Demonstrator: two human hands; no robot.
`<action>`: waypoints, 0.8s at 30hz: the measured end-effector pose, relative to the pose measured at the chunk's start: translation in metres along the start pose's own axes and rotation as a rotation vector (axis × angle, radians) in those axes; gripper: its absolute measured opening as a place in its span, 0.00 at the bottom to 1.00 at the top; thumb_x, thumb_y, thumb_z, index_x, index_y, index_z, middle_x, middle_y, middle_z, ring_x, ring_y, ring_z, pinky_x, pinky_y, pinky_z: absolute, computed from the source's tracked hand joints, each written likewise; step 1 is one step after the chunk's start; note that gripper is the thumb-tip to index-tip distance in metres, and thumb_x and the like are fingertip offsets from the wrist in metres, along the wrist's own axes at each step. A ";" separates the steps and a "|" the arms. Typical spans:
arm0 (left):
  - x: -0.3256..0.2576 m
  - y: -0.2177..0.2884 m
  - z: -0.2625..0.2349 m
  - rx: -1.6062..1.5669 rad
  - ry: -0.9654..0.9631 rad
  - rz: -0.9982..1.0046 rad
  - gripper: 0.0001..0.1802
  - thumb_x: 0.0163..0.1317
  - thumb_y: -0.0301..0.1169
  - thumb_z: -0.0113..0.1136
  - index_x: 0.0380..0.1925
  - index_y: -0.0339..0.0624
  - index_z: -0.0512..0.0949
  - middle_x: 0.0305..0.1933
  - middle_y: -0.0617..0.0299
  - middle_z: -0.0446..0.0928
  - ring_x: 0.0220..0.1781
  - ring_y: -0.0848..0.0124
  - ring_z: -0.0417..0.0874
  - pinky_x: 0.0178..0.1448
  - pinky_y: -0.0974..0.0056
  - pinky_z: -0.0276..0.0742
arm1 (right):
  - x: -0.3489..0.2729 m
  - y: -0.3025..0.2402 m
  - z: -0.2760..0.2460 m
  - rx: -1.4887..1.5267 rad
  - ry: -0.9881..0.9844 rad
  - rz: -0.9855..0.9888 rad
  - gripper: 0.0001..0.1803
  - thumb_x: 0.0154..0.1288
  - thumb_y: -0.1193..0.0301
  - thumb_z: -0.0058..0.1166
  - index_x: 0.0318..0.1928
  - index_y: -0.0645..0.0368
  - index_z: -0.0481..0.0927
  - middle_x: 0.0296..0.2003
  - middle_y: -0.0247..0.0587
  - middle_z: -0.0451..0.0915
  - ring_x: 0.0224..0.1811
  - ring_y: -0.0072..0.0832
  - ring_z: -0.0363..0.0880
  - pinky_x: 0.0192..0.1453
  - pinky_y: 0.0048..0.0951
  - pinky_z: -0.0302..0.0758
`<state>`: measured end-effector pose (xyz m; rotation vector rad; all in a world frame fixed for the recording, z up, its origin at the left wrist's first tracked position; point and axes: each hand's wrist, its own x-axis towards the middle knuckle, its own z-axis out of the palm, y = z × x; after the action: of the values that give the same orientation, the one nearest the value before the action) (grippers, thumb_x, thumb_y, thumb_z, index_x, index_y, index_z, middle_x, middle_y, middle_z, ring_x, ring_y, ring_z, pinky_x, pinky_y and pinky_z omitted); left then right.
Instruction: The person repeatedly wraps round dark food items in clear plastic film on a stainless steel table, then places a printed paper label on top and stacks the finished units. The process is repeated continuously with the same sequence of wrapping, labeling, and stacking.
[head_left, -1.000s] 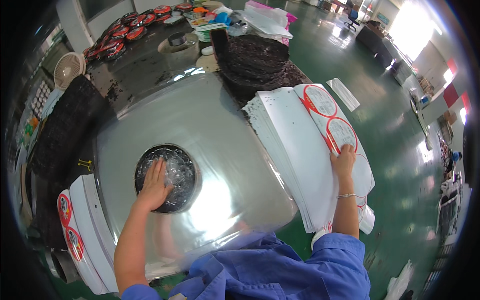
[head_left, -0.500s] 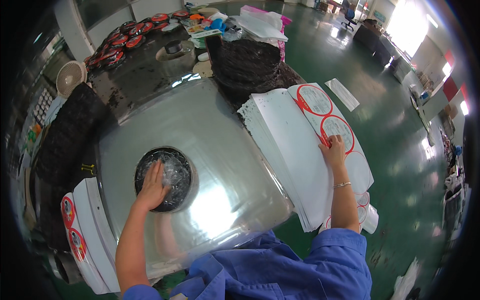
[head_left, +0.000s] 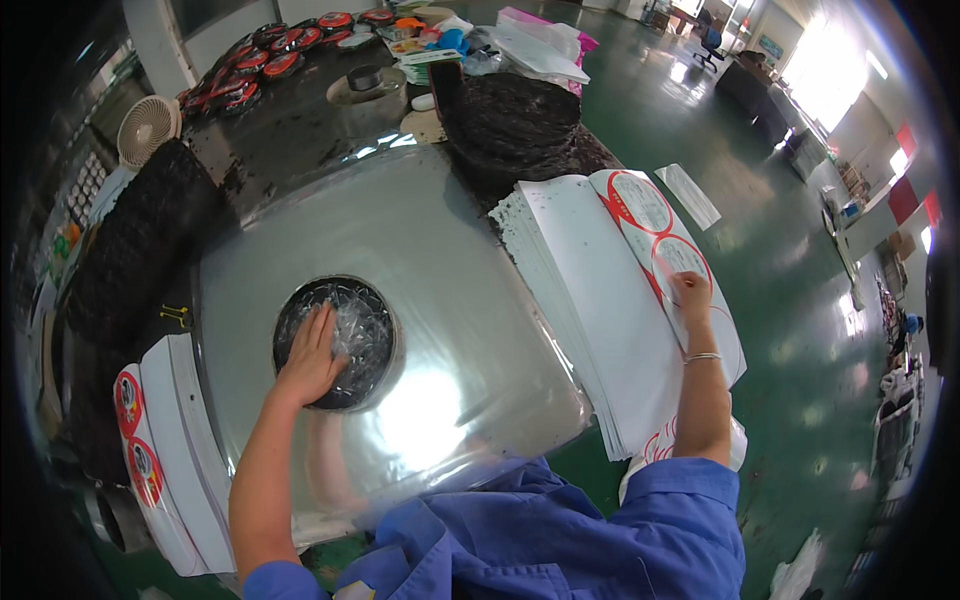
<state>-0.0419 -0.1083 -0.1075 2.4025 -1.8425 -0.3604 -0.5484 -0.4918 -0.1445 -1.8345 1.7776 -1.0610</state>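
Note:
My left hand (head_left: pixel 312 362) lies with its fingers stretched out over clear plastic pieces (head_left: pixel 358 325) in a round, dark-walled opening (head_left: pixel 383 385). Around that opening spreads a shiny, film-covered worktop (head_left: pixel 470 300). On the right, my right hand (head_left: pixel 692 292) has its fingers pinched at the lower edge of a round, red-rimmed label (head_left: pixel 680 256), which looks slightly smeared. The label is on a printed sheet (head_left: pixel 722 345) atop a thick stack of white sheets (head_left: pixel 585 290). Another round label (head_left: pixel 640 203) sits above it, and thin red outlines continue below. My fingertips are partly hidden.
At the left edge stands another stack of white sheets (head_left: pixel 185 430) with red round labels. Behind the worktop are a black round mass (head_left: pixel 515 120), a metal ring-shaped part (head_left: pixel 370 90) and many red-black packs (head_left: pixel 270 55). A fan (head_left: pixel 150 130) stands far left.
My right hand has shifted slightly right across the label, its fingers drawn closer together. The left hand stays over the plastic pieces. The whole view has shifted slightly.

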 end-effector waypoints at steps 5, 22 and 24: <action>-0.003 -0.001 -0.003 -0.016 -0.023 -0.023 0.37 0.59 0.38 0.50 0.63 0.32 0.46 0.69 0.51 0.39 0.71 0.55 0.40 0.71 0.57 0.40 | 0.053 0.076 -0.125 1.230 0.620 0.346 0.15 0.58 0.70 0.47 0.45 0.63 0.74 0.42 0.45 0.73 0.41 0.36 0.74 0.45 0.35 0.73; -0.004 -0.008 -0.002 -0.755 0.116 0.107 0.28 0.57 0.41 0.54 0.58 0.50 0.63 0.62 0.61 0.62 0.64 0.64 0.60 0.66 0.62 0.55 | -0.257 -0.324 0.166 0.514 -1.191 -1.161 0.21 0.52 0.74 0.47 0.49 0.64 0.69 0.53 0.52 0.69 0.59 0.47 0.64 0.64 0.43 0.57; -0.011 -0.007 -0.007 -0.789 0.167 0.077 0.27 0.57 0.40 0.54 0.57 0.49 0.64 0.61 0.60 0.64 0.63 0.64 0.61 0.66 0.61 0.55 | -0.250 -0.343 0.172 0.651 -1.287 -1.030 0.29 0.56 0.69 0.46 0.58 0.66 0.61 0.58 0.54 0.62 0.62 0.47 0.59 0.66 0.43 0.55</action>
<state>-0.0360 -0.0966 -0.1012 1.7539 -1.3548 -0.6954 -0.1697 -0.2450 -0.0731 -2.0784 -0.2580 -0.3295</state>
